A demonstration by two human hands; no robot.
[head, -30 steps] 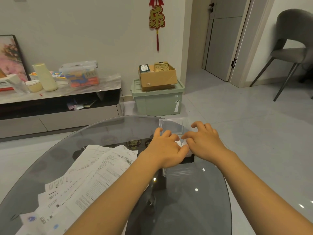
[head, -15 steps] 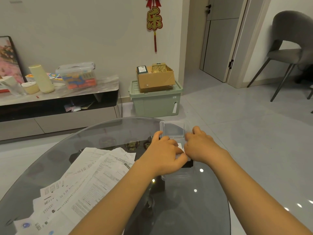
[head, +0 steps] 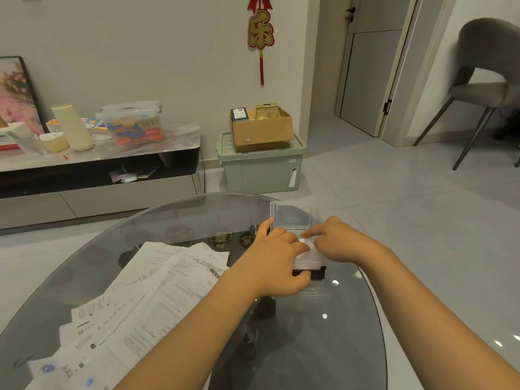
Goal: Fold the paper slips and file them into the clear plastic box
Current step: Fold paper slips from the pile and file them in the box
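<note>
Gripping clear plastic box point(head: 291, 213) — lid up, see-through: left hand point(head: 270, 263) curled round; right hand point(head: 337, 243) fingers pressing inside.

Table point(head: 323, 347): smoked grey glass, smooth, glossy, with bright lamp glints. Clear plastic box point(head: 291, 213) at far edge: transparent, smooth plastic, lid raised, faintly frosted at rims. Paper slips point(head: 135, 299) on near left: thin matt white paper, printed in black, slightly creased. Floor point(head: 408, 220): pale tiles, smooth with a soft sheen. Far green crate point(head: 260, 171): matt moulded plastic, ribbed lid. Cardboard carton point(head: 261, 133) on it: brown, matt, rough-edged. Low cabinet top point(head: 112, 150): polished marble-look slab, reflective. Storage tub point(head: 130, 123) there: clear glossy plastic. Chair point(head: 486, 91) far right: grey matt upholstery, thin dark metal legs. Wall point(head: 140, 52): flat matt paint.
</note>
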